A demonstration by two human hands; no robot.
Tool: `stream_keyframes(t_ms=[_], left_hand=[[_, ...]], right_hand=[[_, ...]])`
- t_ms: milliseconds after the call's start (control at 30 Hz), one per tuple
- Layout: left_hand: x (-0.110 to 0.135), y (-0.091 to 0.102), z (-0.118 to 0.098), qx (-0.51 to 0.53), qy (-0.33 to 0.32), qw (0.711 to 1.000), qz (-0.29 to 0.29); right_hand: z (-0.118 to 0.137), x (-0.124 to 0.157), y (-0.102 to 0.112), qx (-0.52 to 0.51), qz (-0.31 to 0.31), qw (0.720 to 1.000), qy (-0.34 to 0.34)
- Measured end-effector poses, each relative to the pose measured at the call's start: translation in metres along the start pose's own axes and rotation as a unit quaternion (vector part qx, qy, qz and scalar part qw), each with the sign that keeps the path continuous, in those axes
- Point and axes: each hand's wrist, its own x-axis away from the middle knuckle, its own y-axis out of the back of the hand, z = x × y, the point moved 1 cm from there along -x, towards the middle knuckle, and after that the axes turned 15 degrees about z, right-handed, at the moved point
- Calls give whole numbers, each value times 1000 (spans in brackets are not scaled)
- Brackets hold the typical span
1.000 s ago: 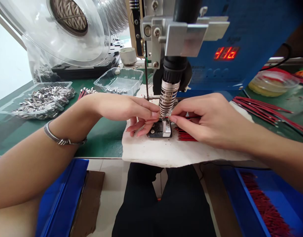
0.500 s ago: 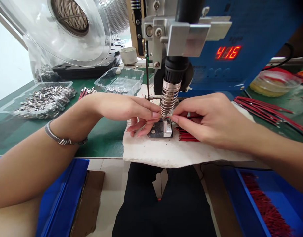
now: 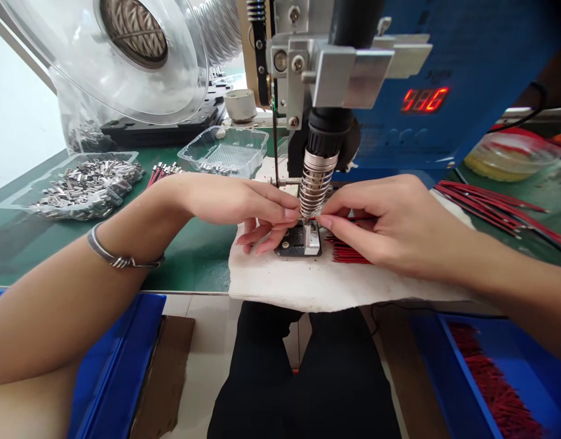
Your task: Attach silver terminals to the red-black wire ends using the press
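My left hand [image 3: 244,204] reaches in from the left, thumb and forefinger pinched just left of the hot tip of a soldering iron [image 3: 318,180] wrapped in a metal spring. What sits in that pinch is too small to make out. On the other side, my right hand [image 3: 381,213] pinches a thin red-and-black wire, mostly hidden by the fingers, its end at the tip. Both pinches meet over a small black metal fixture [image 3: 299,241] with a silver block. Beneath my right hand lies a bundle of red-and-black wires [image 3: 349,251] on a white cloth [image 3: 280,283].
A clear tray [image 3: 19,198] heaped with small metal parts stands left, a second clear tray [image 3: 257,146] behind my left hand. The blue machine [image 3: 399,143] with a red display rises ahead. More wires [image 3: 486,204] lie right; a blue bin [image 3: 472,378] of wires is below.
Both hands keep their pinches at the iron's tip almost unmoved. The whole view has shifted slightly, with things appearing a little further right.
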Motion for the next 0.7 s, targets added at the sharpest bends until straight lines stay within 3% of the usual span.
stream_keyframes(t_ms=[333, 700], left_hand=[[0, 0, 0, -6, 0, 1000, 1], [1, 0, 0, -1, -4, 1000, 6]], right_hand=[[1, 0, 1, 8, -5, 1000, 5], [-8, 2, 3, 53, -5, 994, 92]])
